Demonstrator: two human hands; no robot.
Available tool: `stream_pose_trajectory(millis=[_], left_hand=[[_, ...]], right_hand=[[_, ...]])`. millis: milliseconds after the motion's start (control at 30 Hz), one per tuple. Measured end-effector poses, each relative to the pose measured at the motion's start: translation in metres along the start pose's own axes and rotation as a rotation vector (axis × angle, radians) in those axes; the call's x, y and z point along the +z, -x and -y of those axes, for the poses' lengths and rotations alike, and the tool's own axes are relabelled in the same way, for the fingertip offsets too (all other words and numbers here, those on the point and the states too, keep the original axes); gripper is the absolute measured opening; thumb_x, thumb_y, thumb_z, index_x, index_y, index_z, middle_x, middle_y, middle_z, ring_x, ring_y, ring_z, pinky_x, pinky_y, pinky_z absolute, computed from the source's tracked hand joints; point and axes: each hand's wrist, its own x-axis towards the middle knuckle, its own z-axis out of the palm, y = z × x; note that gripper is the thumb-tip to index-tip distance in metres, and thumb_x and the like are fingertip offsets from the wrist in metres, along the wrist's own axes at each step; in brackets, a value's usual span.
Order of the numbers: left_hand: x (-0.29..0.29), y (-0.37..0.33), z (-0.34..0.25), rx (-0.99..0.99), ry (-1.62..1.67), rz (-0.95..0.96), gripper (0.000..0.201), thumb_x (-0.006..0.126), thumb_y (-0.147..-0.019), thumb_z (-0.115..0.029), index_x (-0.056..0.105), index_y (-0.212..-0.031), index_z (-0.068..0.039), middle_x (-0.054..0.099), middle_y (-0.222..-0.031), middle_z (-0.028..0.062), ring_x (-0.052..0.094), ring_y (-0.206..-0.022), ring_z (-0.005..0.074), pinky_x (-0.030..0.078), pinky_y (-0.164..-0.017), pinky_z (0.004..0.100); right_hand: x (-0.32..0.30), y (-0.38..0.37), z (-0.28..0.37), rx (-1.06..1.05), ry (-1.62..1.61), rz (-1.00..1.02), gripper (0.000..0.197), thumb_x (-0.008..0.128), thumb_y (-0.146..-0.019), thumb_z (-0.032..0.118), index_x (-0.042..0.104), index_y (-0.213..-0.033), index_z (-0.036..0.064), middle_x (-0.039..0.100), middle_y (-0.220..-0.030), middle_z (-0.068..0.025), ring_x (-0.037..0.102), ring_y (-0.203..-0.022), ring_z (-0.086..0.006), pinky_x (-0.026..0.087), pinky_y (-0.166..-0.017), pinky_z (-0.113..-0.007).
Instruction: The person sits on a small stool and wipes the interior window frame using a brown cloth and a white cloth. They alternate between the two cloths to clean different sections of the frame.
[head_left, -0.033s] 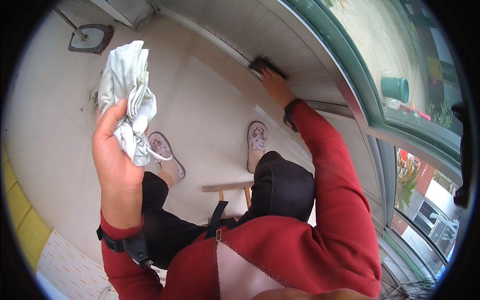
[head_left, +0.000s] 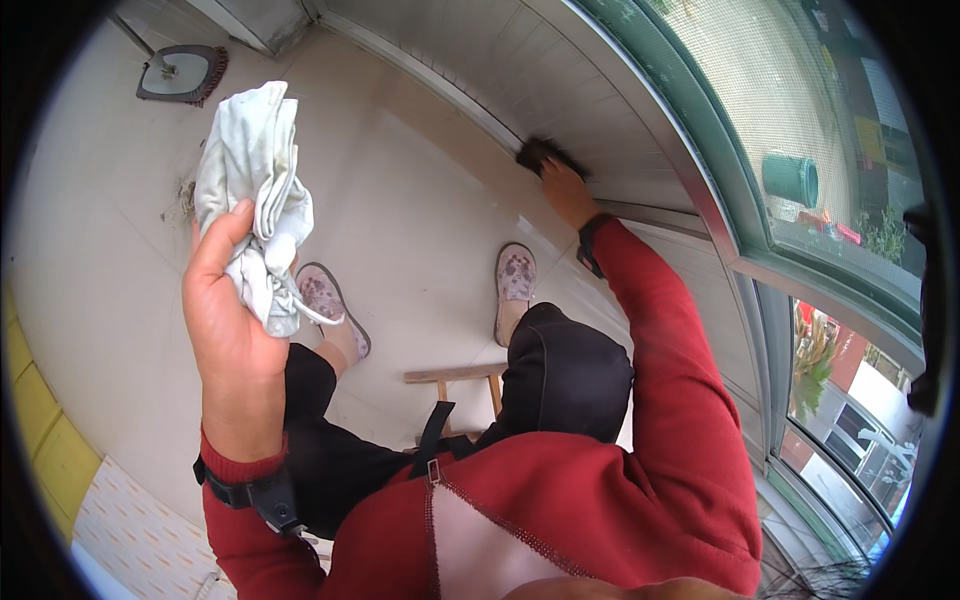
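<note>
Floor: pale, tiled, open between the left hand and the right hand, stretching away ahead of both.
Grey panelled wall: rising just beside the right hand, with a lower edge running ahead and leftward from there.
Green window frame: curving past on the right hand's right, apart from it.
Wooden stool: nearer the body than the right hand, partly hidden.
Patterned shoes: planted between both hands.
Flat fringed mop: well beyond the left hand.
White cloth: bunched and folded, projecting ahead from the left hand, above the floor.
Left hand: grasping the white cloth between thumb and fingers.
Dark object: under the right hand's fingers, at the wall's foot; too blurred to identify.
Right hand: laid on the dark object; cannot tell whether closed around it.
</note>
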Motion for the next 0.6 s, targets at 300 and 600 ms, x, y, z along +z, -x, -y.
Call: stream_pose_trajectory(millis=[300, 600], left_hand=[[0.002, 0.004, -0.001, -0.008, 0.044, 0.016, 0.037, 0.058, -0.095, -0.003, 0.053, -0.132, 0.002, 0.067, -0.113, 0.0106, 0.068, -0.094, 0.0185, 0.055, -0.072, 0.0303], [0.008, 0.003, -0.001, 0.089, -0.04, -0.109, 0.021, 0.059, -0.096, -0.008, 0.06, -0.115, 0.0, 0.069, -0.099, 0.008, 0.065, -0.076, 0.0156, 0.05, -0.062, 0.0293]], right_hand=[[-0.073, -0.084, -0.048, 0.031, -0.13, -0.607, 0.008, 0.059, -0.082, 0.015, 0.063, -0.088, 0.0108, 0.063, -0.097, -0.0032, 0.057, -0.101, -0.0194, 0.041, -0.097, -0.034], [-0.041, -0.085, -0.024, 0.029, 0.119, -0.224, 0.028, 0.056, -0.088, 0.022, 0.073, -0.104, 0.0048, 0.061, -0.135, -0.0128, 0.042, -0.139, -0.0272, 0.022, -0.122, -0.045]])
